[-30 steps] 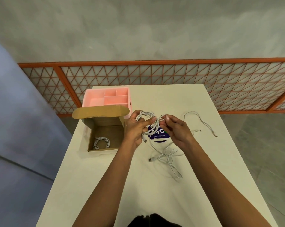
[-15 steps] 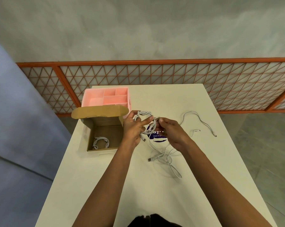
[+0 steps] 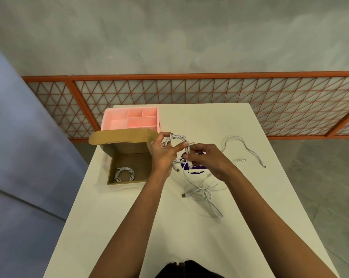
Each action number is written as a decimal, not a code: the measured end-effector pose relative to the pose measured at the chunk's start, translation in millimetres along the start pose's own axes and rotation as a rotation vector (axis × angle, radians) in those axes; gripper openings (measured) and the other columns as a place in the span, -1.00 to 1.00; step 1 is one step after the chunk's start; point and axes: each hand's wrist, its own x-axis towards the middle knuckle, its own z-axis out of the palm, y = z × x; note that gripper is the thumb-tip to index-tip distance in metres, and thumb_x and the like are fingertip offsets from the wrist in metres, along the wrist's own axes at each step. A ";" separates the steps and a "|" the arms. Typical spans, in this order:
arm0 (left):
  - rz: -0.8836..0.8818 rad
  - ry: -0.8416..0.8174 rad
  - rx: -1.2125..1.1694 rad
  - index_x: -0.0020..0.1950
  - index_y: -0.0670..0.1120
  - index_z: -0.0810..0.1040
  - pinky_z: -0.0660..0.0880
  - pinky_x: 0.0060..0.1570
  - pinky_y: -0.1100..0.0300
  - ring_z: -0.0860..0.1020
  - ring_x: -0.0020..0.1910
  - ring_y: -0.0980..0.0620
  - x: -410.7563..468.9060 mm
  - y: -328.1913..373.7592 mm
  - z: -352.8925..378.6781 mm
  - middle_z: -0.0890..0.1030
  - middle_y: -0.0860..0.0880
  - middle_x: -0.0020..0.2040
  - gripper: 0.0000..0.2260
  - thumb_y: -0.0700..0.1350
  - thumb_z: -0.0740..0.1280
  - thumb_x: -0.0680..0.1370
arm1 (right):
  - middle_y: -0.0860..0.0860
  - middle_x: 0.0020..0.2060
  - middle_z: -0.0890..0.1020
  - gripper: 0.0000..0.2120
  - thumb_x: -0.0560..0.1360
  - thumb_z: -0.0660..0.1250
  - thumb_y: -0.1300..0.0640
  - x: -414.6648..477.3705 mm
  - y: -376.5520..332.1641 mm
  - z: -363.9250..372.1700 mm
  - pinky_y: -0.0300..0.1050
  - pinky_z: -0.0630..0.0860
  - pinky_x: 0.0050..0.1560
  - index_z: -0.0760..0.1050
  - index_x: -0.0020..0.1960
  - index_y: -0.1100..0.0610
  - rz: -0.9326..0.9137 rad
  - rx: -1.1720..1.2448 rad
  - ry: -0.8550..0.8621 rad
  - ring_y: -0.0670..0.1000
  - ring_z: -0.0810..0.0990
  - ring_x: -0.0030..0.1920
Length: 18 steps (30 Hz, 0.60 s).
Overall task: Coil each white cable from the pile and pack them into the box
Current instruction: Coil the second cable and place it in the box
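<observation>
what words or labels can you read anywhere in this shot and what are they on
"h as you go": small white print on the dark purple round sticker on the table; its start is hidden behind the white cable and the right hand.
Larger lettering above it on the same sticker: hidden by the hand, unreadable.
Cardboard box and pink organizer tray: no text visible.

Pink divided tray (image 3: 129,119) at table (image 3: 209,121) far-left; purple round label (image 3: 195,171) mid-table; orange lattice railing (image 3: 209,91) behind.
</observation>
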 end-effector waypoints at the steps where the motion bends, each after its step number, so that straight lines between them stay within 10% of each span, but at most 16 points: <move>1: 0.020 0.006 0.017 -0.16 0.00 0.50 0.35 -0.39 0.23 0.40 -0.23 0.02 1.2 -2.6 -0.8 0.60 -0.01 -0.27 -0.63 -0.36 0.56 0.27 | 0.14 -0.25 0.60 -0.69 0.39 0.47 0.30 -0.2 -2.3 0.0 -0.27 0.59 -0.15 0.53 0.11 0.29 0.028 -0.001 0.026 0.01 0.61 -0.28; 5: 0.094 0.056 0.119 -0.17 0.07 0.50 0.46 -0.24 0.11 0.39 -0.18 0.01 4.5 -7.4 -3.7 0.50 -0.05 -0.28 -0.60 -0.29 0.61 0.23 | 0.14 -0.30 0.62 -0.79 0.34 0.51 0.33 0.8 -10.6 -0.1 -0.07 0.60 -0.01 0.50 -0.13 0.26 0.152 -0.007 0.076 0.03 0.62 -0.34; 9: 0.203 0.044 0.236 -0.17 0.09 0.47 0.43 -0.45 0.23 0.35 -0.34 0.03 2.4 -6.3 -2.4 0.48 -0.06 -0.29 -0.61 -0.27 0.59 0.27 | 0.11 -0.34 0.61 -0.90 0.40 0.43 0.40 -1.5 -16.0 -0.6 -0.21 0.56 -0.28 0.55 -0.20 0.26 0.251 0.054 -0.045 0.03 0.56 -0.34; 13: 0.249 0.076 0.291 -0.12 -0.05 0.45 0.52 -0.18 -0.02 0.51 -0.22 -0.06 -2.2 -9.9 -4.1 0.59 -0.25 -0.09 -0.64 -0.29 0.57 0.29 | 0.06 -0.38 0.59 -0.90 0.45 0.35 0.42 -2.9 -15.7 -2.1 -0.26 0.50 -0.34 0.58 -0.11 0.27 0.206 -0.098 -0.067 -0.02 0.55 -0.34; 18: 0.325 0.092 0.411 -0.11 -0.11 0.44 0.45 -0.37 0.29 0.52 -0.31 0.01 -5.4 -9.0 -3.8 0.61 -0.13 -0.19 -0.68 -0.27 0.55 0.32 | 0.09 -0.32 0.57 -0.84 0.48 0.29 0.44 -7.2 -14.6 -4.3 -0.34 0.48 -0.38 0.58 0.02 0.35 0.109 -0.140 -0.069 -0.07 0.55 -0.35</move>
